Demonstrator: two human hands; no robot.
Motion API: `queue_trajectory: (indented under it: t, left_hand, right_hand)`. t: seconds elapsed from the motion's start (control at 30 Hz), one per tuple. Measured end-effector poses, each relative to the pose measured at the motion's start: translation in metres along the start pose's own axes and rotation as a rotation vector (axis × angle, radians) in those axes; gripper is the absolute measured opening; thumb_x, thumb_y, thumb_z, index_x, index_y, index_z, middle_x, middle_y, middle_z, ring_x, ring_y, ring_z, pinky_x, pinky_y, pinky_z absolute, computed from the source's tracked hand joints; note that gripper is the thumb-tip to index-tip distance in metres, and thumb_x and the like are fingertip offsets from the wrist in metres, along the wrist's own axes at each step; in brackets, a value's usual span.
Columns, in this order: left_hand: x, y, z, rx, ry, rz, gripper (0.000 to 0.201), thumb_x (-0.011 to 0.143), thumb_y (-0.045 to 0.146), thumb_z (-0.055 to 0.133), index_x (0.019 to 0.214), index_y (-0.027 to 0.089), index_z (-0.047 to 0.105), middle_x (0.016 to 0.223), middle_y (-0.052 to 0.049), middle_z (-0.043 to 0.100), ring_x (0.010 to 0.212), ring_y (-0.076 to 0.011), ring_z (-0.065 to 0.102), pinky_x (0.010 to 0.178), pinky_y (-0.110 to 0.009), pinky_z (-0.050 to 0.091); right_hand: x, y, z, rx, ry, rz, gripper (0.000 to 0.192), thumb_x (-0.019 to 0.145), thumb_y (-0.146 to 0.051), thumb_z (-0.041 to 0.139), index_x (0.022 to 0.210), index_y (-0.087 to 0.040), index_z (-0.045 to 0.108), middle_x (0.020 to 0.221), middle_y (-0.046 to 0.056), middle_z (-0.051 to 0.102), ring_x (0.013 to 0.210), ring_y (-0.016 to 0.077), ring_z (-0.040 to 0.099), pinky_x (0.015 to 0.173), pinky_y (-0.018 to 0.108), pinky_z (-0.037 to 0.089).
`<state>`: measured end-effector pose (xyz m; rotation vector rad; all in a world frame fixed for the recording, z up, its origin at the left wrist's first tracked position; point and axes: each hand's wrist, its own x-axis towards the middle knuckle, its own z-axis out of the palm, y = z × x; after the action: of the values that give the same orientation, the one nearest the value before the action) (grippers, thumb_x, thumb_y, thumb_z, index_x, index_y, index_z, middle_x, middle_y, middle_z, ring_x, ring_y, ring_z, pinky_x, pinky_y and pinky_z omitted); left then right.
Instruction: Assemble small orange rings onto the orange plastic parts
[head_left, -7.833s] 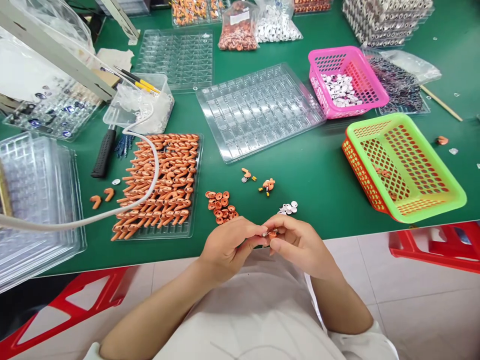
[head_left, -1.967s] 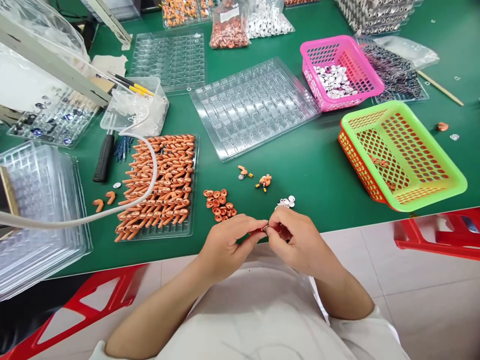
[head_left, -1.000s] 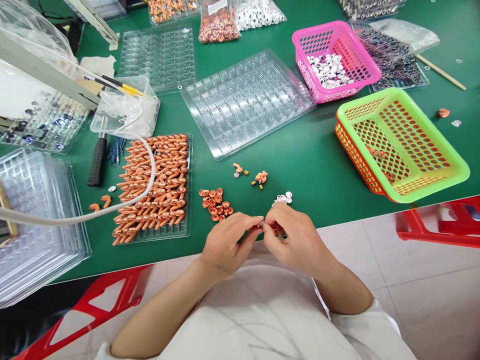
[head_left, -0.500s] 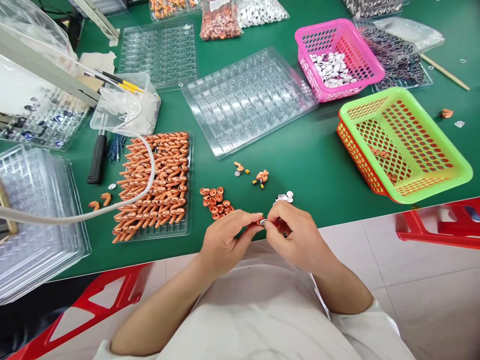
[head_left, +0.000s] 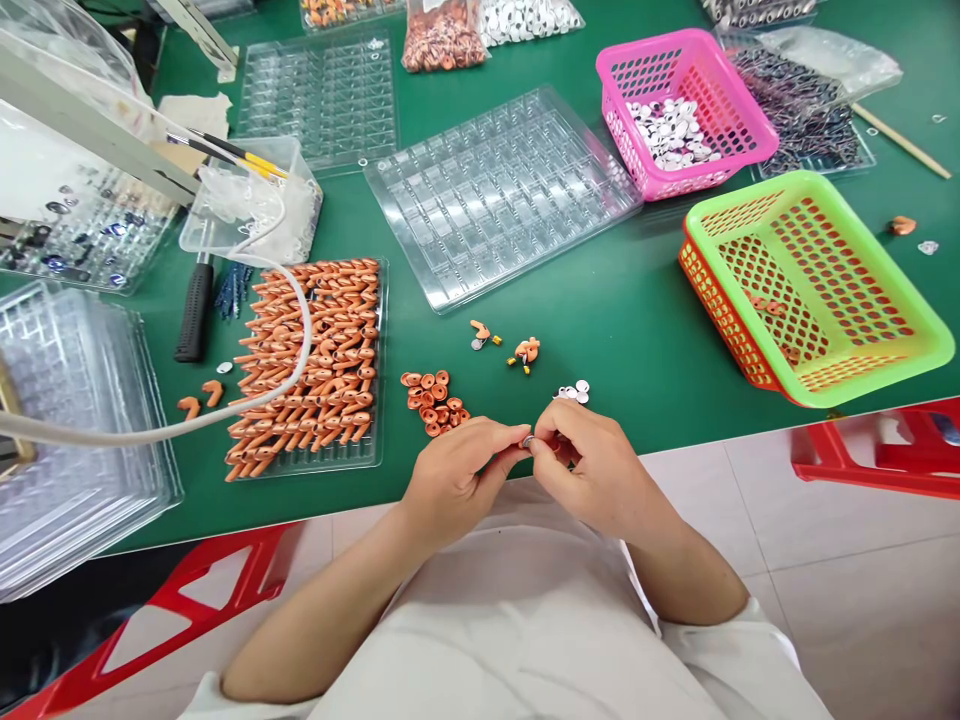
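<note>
silvery small part point(head_left: 528, 441), mostly hidden, pinched between left hand point(head_left: 450, 482) and right hand point(head_left: 592, 470) grips.

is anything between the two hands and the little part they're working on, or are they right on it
Nothing visible is in the way. The left hand and right hand meet fingertip to fingertip at the table edge, pinching the small part directly between them.

a pink basket point(head_left: 686, 60) of white discs stands just behind a green basket point(head_left: 862, 365), beside clear trays point(head_left: 499, 195).
</note>
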<state>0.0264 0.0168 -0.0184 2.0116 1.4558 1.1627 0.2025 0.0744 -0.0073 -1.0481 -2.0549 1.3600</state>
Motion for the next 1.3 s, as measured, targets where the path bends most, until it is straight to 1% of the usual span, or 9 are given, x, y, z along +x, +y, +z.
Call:
queue_trajectory:
  t: [0.1,0.3,0.47,0.6,0.67,0.87,1.0,1.17,1.3]
  left_hand:
    - [0.000,-0.001,0.001,0.006,0.003,0.035,0.025,0.088,0.005,0.064,0.110,0.015,0.068,0.085,-0.004,0.075,0.074,-0.0119,0.067,0.070,-0.021,0.054]
    - [0.000,-0.001,-0.001,-0.027,-0.030,-0.029,0.023,0.090,0.008,0.062,0.109,0.019,0.069,0.086,-0.003,0.076,0.073,-0.0117,0.068,0.069,-0.022,0.054]
    - [-0.001,-0.003,-0.004,-0.035,-0.074,-0.034,0.023,0.089,0.006,0.064,0.108,0.017,0.068,0.087,-0.003,0.077,0.075,-0.0122,0.068,0.070,-0.022,0.053]
    - [-0.003,-0.004,-0.002,-0.013,-0.066,-0.005,0.023,0.087,0.004,0.065,0.107,0.015,0.069,0.089,-0.005,0.076,0.077,-0.0132,0.068,0.072,-0.023,0.053]
    - [-0.003,-0.003,-0.003,-0.018,-0.060,-0.015,0.023,0.087,0.004,0.065,0.107,0.015,0.069,0.089,-0.005,0.076,0.077,-0.0132,0.068,0.072,-0.023,0.053]
    - [0.003,0.002,-0.009,-0.138,-0.086,-0.137,0.022,0.086,0.005,0.067,0.104,0.018,0.072,0.085,-0.002,0.077,0.072,-0.0100,0.069,0.070,-0.017,0.053]
    - [0.004,0.005,-0.009,-0.168,-0.067,-0.175,0.021,0.085,0.006,0.068,0.101,0.019,0.074,0.084,-0.001,0.077,0.072,-0.0105,0.070,0.069,-0.017,0.054]
    - [0.003,0.007,-0.008,-0.190,-0.052,-0.232,0.021,0.085,0.007,0.068,0.101,0.019,0.075,0.085,-0.002,0.078,0.072,-0.0122,0.071,0.069,-0.019,0.055]
    - [0.003,0.009,-0.010,-0.253,-0.084,-0.340,0.019,0.084,0.012,0.070,0.101,0.017,0.075,0.086,-0.004,0.078,0.074,-0.0135,0.071,0.069,-0.020,0.055]
  right_hand:
    - [0.001,0.001,-0.001,-0.005,-0.017,0.003,0.018,0.086,-0.010,0.051,0.075,-0.021,0.042,0.071,-0.005,0.047,0.059,0.0106,0.042,0.056,0.025,0.031]
    - [0.001,0.003,-0.002,-0.024,-0.054,-0.030,0.016,0.088,-0.010,0.049,0.077,-0.021,0.043,0.073,-0.004,0.047,0.061,0.0110,0.042,0.056,0.026,0.031]
    - [0.001,0.003,-0.002,-0.048,-0.100,-0.042,0.016,0.089,-0.011,0.047,0.078,-0.021,0.042,0.074,-0.004,0.046,0.061,0.0115,0.043,0.056,0.026,0.030]
    - [0.002,0.002,-0.002,-0.074,-0.112,-0.011,0.016,0.089,-0.011,0.048,0.078,-0.021,0.042,0.073,-0.004,0.046,0.060,0.0114,0.042,0.055,0.026,0.029]
    - [0.002,0.003,-0.001,-0.070,-0.114,-0.014,0.016,0.090,-0.011,0.048,0.079,-0.021,0.042,0.074,-0.004,0.046,0.061,0.0115,0.043,0.056,0.026,0.029]
    - [0.001,0.005,-0.001,-0.028,-0.104,-0.131,0.016,0.091,-0.010,0.046,0.082,-0.022,0.040,0.078,-0.003,0.045,0.064,0.0115,0.042,0.058,0.026,0.031]
    - [0.000,0.004,0.000,-0.039,-0.097,-0.183,0.017,0.091,-0.009,0.045,0.082,-0.022,0.038,0.078,-0.003,0.043,0.064,0.0118,0.041,0.058,0.026,0.030]
    - [0.002,0.003,-0.002,-0.090,-0.130,-0.173,0.017,0.092,-0.010,0.045,0.083,-0.022,0.037,0.080,-0.002,0.045,0.064,0.0121,0.041,0.057,0.026,0.030]
    - [0.005,0.000,-0.005,-0.120,-0.153,-0.121,0.016,0.092,-0.012,0.046,0.083,-0.022,0.038,0.079,-0.003,0.045,0.063,0.0117,0.042,0.056,0.026,0.031]
